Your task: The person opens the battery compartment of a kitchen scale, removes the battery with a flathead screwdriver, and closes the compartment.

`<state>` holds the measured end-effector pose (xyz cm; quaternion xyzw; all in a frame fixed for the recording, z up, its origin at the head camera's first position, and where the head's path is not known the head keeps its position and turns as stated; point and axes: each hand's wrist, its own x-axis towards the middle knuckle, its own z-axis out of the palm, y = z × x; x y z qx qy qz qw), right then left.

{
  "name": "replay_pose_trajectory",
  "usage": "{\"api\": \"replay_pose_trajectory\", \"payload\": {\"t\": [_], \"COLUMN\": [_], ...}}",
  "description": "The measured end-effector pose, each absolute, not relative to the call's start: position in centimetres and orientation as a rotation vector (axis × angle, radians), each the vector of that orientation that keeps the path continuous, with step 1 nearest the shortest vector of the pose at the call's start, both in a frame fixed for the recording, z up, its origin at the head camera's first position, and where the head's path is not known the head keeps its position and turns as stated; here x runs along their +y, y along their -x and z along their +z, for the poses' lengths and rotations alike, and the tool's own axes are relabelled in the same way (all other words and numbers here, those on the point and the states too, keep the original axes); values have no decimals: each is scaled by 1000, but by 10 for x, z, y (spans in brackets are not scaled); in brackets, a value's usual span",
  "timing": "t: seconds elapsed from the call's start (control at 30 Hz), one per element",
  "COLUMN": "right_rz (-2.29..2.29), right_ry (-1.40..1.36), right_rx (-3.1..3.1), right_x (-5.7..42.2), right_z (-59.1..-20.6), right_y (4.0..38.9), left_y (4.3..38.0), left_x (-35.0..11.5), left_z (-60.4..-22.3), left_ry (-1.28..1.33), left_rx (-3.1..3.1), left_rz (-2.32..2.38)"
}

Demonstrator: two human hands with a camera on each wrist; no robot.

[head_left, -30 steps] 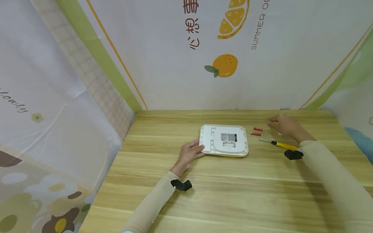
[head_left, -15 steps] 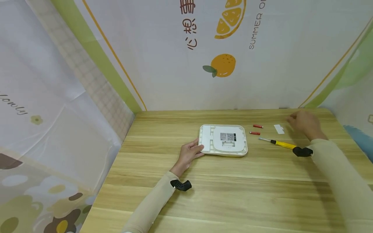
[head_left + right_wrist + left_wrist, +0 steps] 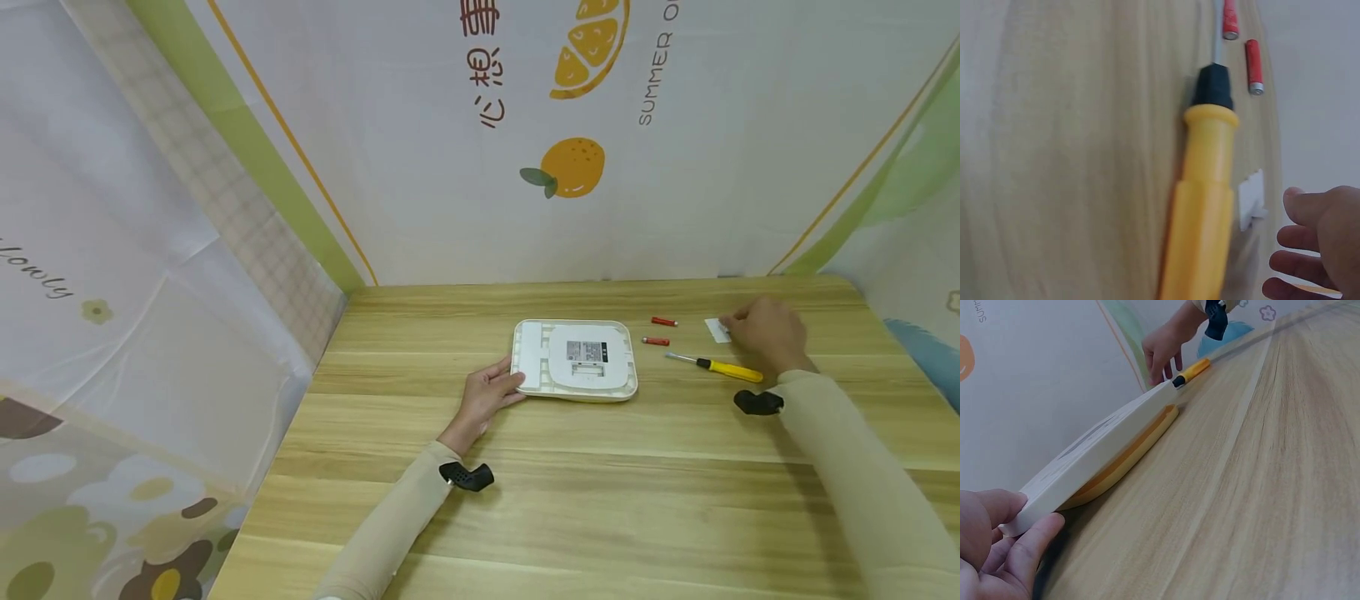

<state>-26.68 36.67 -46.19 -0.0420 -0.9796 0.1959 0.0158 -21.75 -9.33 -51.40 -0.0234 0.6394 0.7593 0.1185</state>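
Note:
My left hand [image 3: 487,393] pinches the left edge of a flat white battery-powered device [image 3: 536,354], thumb on top and fingers beneath. The device lies back up, showing a label and an uncovered battery slot; a yellow-orange rounded part [image 3: 1125,465] shows under it in the left wrist view. My right hand [image 3: 768,332] is over the right side of the table, fingertips at a small white battery cover [image 3: 716,331]. In the right wrist view a gap shows between its loosely bent fingers and the cover [image 3: 1250,197].
Two red batteries, one farther back [image 3: 664,322] and one nearer [image 3: 656,341], lie between the device and the cover. A screwdriver [image 3: 731,370] with a yellow handle lies in front of them, its tip toward the device. Printed cloth [image 3: 450,208] hangs behind the wooden table [image 3: 600,500].
My right hand moved right, off the white cover, then came back left to it. My left hand and the device stay in place.

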Motion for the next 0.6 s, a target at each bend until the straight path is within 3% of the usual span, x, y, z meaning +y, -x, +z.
{"api": "replay_pose_trajectory", "payload": {"t": [0.6], "right_rz": [535], "right_ry": [158], "right_rx": [-3009], "right_x": [357], "right_z": [-475], "right_y": [263], "left_y": [217], "left_x": [-93], "left_z": [-514], "left_ry": [74], "left_rx": [1871], "left_rz": [2219]}}
